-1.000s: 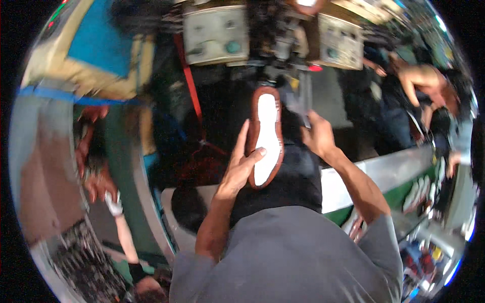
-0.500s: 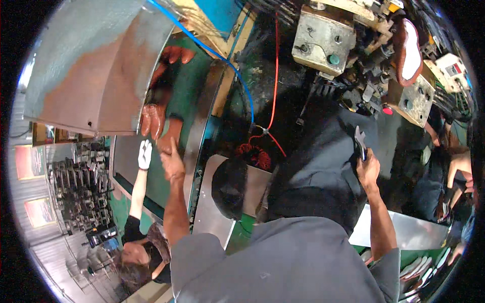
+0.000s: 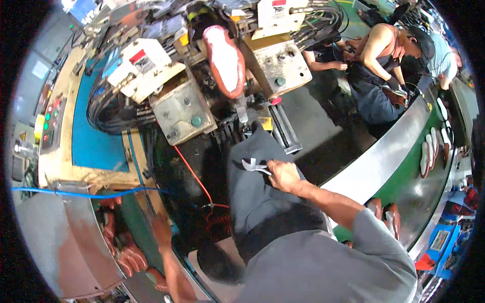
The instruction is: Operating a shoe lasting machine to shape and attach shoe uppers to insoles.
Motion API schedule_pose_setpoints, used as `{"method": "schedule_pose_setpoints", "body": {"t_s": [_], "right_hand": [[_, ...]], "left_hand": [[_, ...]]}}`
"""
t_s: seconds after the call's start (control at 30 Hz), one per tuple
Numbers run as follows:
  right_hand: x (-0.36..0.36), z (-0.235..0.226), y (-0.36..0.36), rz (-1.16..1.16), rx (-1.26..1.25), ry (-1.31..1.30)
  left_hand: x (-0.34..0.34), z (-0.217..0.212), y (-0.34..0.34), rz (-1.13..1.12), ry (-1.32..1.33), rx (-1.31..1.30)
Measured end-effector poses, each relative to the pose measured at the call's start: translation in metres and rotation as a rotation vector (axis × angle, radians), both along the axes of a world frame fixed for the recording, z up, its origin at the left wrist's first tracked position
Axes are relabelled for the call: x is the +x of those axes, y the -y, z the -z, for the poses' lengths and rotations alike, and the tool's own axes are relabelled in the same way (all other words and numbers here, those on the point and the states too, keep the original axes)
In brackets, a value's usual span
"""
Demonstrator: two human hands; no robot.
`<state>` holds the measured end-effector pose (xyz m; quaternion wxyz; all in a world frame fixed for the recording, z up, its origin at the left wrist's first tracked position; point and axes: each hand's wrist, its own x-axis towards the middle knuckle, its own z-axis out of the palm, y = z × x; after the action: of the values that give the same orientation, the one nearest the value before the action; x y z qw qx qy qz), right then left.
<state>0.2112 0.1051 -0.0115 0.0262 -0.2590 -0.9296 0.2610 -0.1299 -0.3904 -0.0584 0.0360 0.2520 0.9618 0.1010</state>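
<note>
Two hands are showing. The right hand point(image 3: 284, 174) is gripping metal pliers point(image 3: 254, 165) over the dark apron point(image 3: 262, 202), with the tool pointing toward 9 o'clock. The left hand point(image 3: 161, 230) is reaching at 7 o'clock toward the conveyor edge point(image 3: 151, 202); I cannot tell its grip. The shoe sole point(image 3: 225, 60) is sitting on the machine point(image 3: 177, 108) at 12 o'clock.

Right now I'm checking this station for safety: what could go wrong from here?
The right hand grips a metal tool against the dark apron, so its jaws could snag the cloth. The left hand reaches low toward brown shoes, blurred, away from where the head faces. A red cable hangs near the knees and might catch.
</note>
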Motion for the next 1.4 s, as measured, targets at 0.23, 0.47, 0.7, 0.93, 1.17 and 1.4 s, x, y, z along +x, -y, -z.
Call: {"method": "schedule_pose_setpoints", "body": {"t_s": [0.23,0.47,0.7,0.93,1.17,1.4], "right_hand": [[0.010,0.013,-0.009,0.110,-0.097,-0.115],[0.032,0.009,-0.034,0.573,-0.628,-0.201],[0.098,0.009,-0.058,0.629,-0.717,-0.378],[0.113,-0.022,-0.064,0.478,-0.261,-0.182],[0.055,-0.102,-0.085,0.140,0.120,-0.274],[0.019,-0.002,-0.071,0.070,0.030,0.217]], "left_hand": [[-0.013,-0.176,-0.468,0.317,0.778,1.071],[-0.025,-0.215,-0.595,0.327,1.271,1.229],[0.071,-0.257,-0.513,0.629,0.329,0.938],[0.189,-0.185,-0.415,0.431,0.535,0.748],[0.246,-0.074,-0.358,0.233,0.768,0.374],[0.243,-0.050,-0.343,0.185,0.839,0.510]]}}
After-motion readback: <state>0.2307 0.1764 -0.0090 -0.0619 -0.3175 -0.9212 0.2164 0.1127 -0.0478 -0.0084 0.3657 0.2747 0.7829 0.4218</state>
